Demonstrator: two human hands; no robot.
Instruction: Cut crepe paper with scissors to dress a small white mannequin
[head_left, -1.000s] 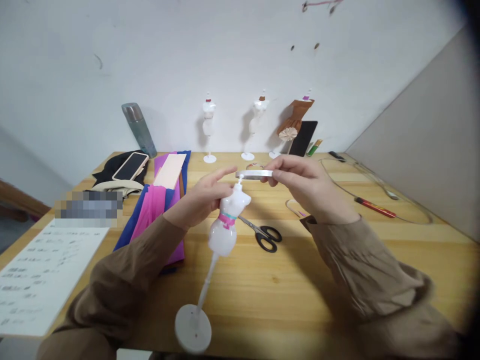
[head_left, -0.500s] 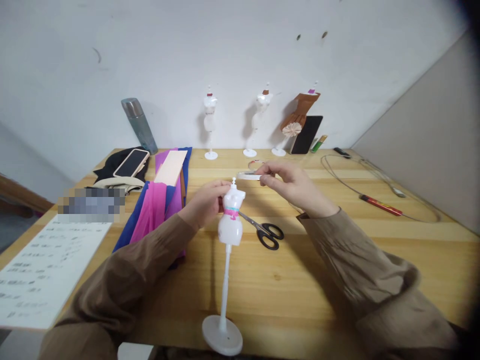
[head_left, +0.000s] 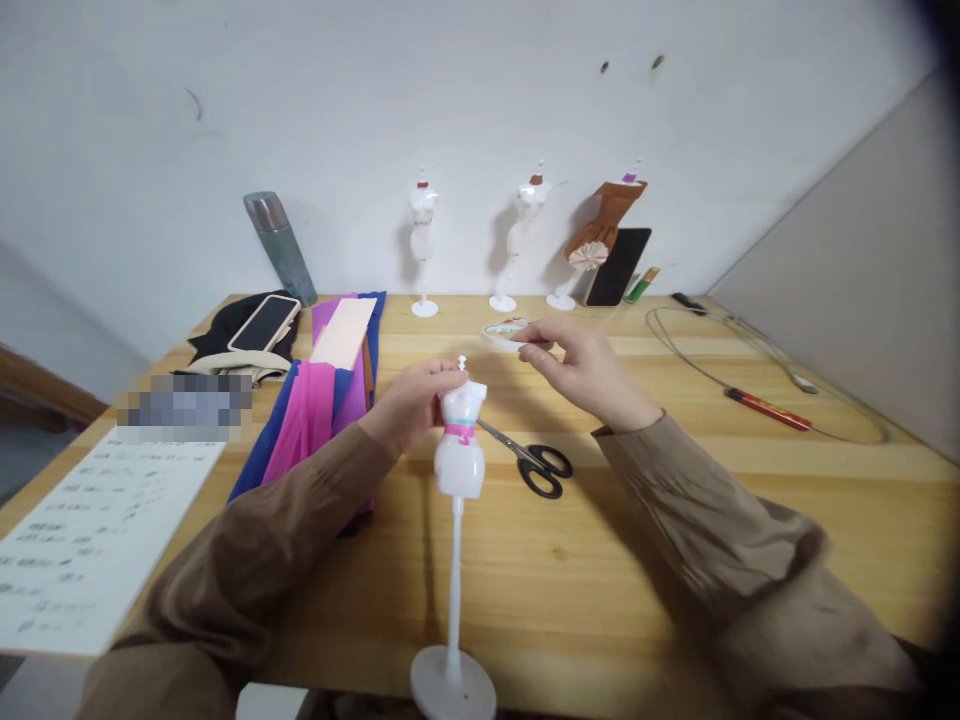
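Observation:
A small white mannequin torso (head_left: 460,445) with a pink and teal band at its waist stands upright on a thin pole and round base (head_left: 452,686) near the table's front edge. My left hand (head_left: 411,403) is closed around the torso's shoulder. My right hand (head_left: 581,366) pinches a flat white roll of tape (head_left: 505,334) that is low over the wooden table (head_left: 675,520), beyond the torso. Black-handled scissors (head_left: 534,461) lie just right of the torso, under my right wrist.
Pink, purple and blue cloth (head_left: 315,405) with a pale strip on it lies at left, next to a phone (head_left: 262,323) on dark fabric and a printed sheet (head_left: 82,540). Three more mannequins (head_left: 422,240), a grey bottle (head_left: 279,245), a dark tablet (head_left: 616,266) and a cable with a red-handled tool (head_left: 766,409) sit farther back.
The mannequin went from tilted to upright with its base on the table. My right hand moved away from the torso's neck and down toward the table with the tape roll.

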